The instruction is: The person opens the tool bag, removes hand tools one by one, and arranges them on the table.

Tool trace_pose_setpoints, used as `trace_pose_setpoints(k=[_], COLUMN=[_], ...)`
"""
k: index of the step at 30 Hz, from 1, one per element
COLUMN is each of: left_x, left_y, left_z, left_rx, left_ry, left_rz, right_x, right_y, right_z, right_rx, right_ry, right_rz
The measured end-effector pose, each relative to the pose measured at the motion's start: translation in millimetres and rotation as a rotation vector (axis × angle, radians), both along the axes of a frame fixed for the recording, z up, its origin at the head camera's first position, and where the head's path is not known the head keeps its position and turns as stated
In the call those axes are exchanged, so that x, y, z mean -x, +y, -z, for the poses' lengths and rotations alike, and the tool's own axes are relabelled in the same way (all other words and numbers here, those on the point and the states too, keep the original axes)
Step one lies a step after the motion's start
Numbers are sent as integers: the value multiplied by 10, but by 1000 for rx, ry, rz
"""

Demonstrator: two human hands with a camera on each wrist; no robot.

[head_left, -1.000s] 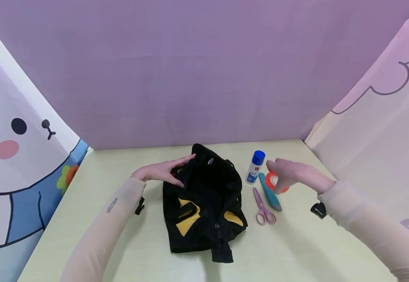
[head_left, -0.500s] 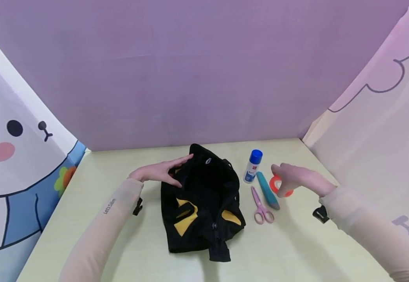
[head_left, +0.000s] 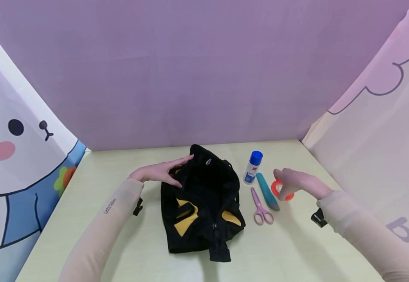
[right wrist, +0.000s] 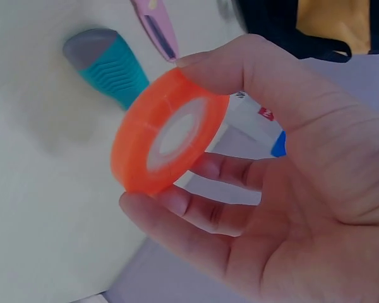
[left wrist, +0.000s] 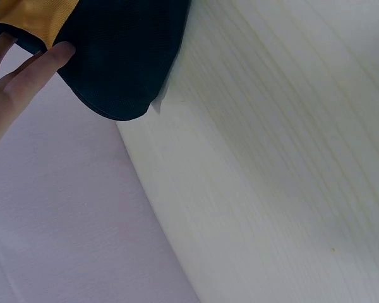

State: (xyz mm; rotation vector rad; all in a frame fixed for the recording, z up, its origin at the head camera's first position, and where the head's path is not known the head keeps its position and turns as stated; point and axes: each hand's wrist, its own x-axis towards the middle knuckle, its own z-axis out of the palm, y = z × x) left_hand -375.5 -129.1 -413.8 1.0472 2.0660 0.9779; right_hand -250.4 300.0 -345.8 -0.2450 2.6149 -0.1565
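Pinches the orange tape roll (right wrist: 142,129) by its rim in the right hand (right wrist: 297,183) and spreads the left hand (head_left: 158,171) on the black bag (head_left: 202,203), likely to hold it open.

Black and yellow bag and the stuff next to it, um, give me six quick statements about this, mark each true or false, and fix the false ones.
1. The left hand touches the black-and-yellow bag. True.
2. That bag is zipped shut. False: it gapes open.
3. The right hand holds the orange tape roll. True.
4. In the head view, the teal tool appears between the purple scissors and the tape roll. True.
5. The scissors are inside the bag. False: they lie on the table.
6. A red-capped bottle is in view. False: the white bottle has a blue cap.
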Motion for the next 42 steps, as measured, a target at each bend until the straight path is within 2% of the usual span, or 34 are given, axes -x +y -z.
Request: trace_pose_setpoints(k=[8,22,42], left_x=[5,-31,-22], left_y=[-1,7,0], left_z=[8,-36,-9], left_rx=[-5,0,10], left_ry=[-17,-6,-8], left_rz=[-5,-2,-5], right_x=[18,63,96], right_y=[80,235,346], right_z=[109,380,605], right_rx=[3,14,34], right_ry=[-40,-20,-40], right_rz=[51,95,156])
